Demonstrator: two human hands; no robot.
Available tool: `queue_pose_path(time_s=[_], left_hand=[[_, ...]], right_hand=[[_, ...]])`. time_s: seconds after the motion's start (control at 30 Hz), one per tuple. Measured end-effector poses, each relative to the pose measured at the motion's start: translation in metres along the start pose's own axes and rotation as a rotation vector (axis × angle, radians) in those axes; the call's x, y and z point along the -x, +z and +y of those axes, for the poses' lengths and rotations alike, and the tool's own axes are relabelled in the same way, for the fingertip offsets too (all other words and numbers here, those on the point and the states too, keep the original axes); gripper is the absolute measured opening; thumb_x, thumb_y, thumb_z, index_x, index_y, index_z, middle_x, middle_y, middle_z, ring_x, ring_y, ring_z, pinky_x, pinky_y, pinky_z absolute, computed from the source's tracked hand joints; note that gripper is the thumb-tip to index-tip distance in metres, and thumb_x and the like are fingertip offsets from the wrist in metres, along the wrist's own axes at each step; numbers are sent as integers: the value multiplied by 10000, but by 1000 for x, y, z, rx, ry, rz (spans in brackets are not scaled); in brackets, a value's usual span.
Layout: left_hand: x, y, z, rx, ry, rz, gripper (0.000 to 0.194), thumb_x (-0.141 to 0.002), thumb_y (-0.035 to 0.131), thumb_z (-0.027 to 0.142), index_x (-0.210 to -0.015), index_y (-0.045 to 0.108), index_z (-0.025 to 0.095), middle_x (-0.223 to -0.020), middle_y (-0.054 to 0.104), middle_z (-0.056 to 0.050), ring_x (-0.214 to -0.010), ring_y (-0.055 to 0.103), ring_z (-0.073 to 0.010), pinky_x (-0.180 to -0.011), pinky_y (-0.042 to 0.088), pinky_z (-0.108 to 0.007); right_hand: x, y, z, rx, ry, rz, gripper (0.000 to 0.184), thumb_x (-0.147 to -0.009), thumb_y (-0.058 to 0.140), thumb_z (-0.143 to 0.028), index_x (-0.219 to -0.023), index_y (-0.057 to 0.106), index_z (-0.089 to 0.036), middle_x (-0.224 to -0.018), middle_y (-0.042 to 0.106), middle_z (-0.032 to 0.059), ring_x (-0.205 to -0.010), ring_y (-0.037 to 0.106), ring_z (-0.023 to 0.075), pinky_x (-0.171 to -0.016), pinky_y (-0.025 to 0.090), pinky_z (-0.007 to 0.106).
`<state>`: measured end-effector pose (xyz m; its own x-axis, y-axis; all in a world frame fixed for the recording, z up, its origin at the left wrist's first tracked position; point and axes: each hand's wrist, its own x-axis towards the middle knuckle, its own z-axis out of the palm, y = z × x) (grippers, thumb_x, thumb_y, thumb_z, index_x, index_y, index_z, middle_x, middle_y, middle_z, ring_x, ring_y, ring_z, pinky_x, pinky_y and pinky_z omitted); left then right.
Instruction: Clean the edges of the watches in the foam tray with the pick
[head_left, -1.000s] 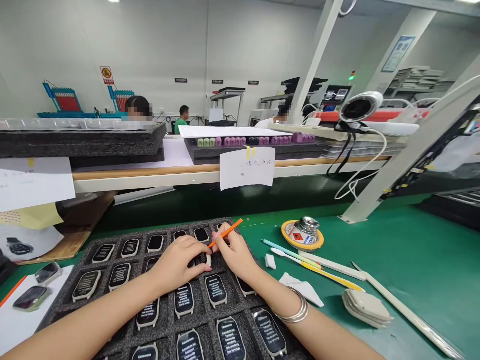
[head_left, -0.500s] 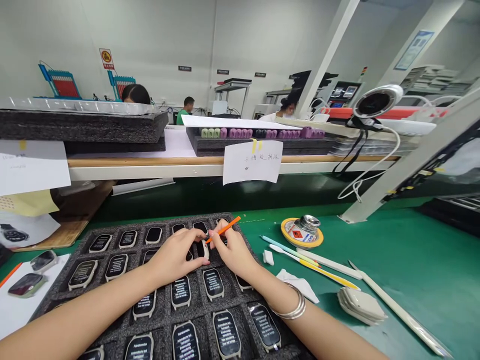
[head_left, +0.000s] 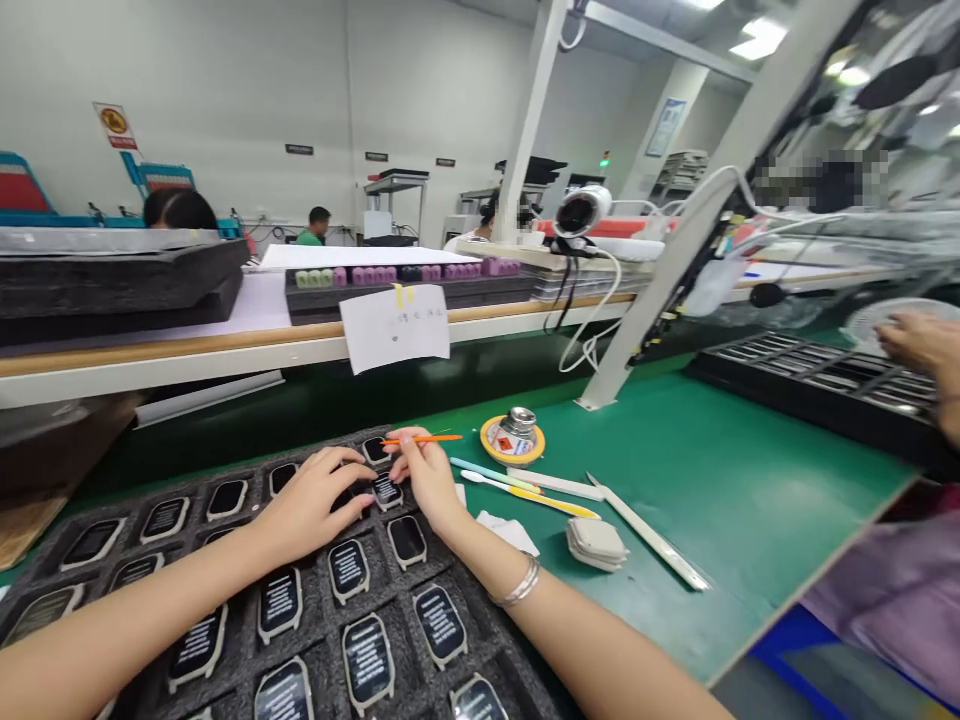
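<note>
The watch [head_left: 388, 490] sits near the tray's [head_left: 484, 620] far right corner, between two hands set close together. The left hand [head_left: 319, 495] curves at its left side; whether it grips, I cannot tell. The right hand [head_left: 425, 485] pinches the stick [head_left: 439, 438] by the far watch [head_left: 376, 452]. Best to brace the watch lightly and keep the stick's tip from grazing the one beyond.

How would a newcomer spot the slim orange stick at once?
Start at the dark foam tray of pale-framed rectangular watches on the green tabletop. Near its far right corner, the person's right hand holds the slim orange stick. Unlike the pale blue stick and white-and-yellow stick lying on the tabletop, it is orange and held.
</note>
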<state>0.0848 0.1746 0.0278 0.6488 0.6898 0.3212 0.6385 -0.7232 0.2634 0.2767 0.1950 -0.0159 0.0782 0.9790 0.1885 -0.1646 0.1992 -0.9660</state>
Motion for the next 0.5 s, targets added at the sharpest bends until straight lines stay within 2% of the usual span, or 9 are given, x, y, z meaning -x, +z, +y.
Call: queue_pose_path(time_s=[0.17,0.33,0.5], left_hand=[[-29,26,9,-24,52,-9,328,-967,519,450,-1139,717,253,-1398,577,-102,-1318,529,-304,-1131,430,-535],[-26,39,-7,-47,48,95,393,-926,535,557,-1173,713,308,-1385,605,-83,-1311,546,-332,-1107,446,-578],[-22,42,-22,-36,41,146,440,-886,532,628,-1161,720,340,-1295,677,-52,-1240,616,-322,-1053,510,-543]], right_hand=[[-4,0,-2,-11,41,34,280,-1000,580,-393,-1105,629,-139,-923,666,25,-695,638,117,-623,563,272],[-14,-5,-1,8,119,16,284,-1005,571,-396,-1109,625,-137,-892,659,16,-653,622,105,-581,548,250],[-21,-10,-2,70,168,-50,287,-1013,556,-406,-1021,636,-130,-768,632,-19,-551,575,80,-521,515,221]])
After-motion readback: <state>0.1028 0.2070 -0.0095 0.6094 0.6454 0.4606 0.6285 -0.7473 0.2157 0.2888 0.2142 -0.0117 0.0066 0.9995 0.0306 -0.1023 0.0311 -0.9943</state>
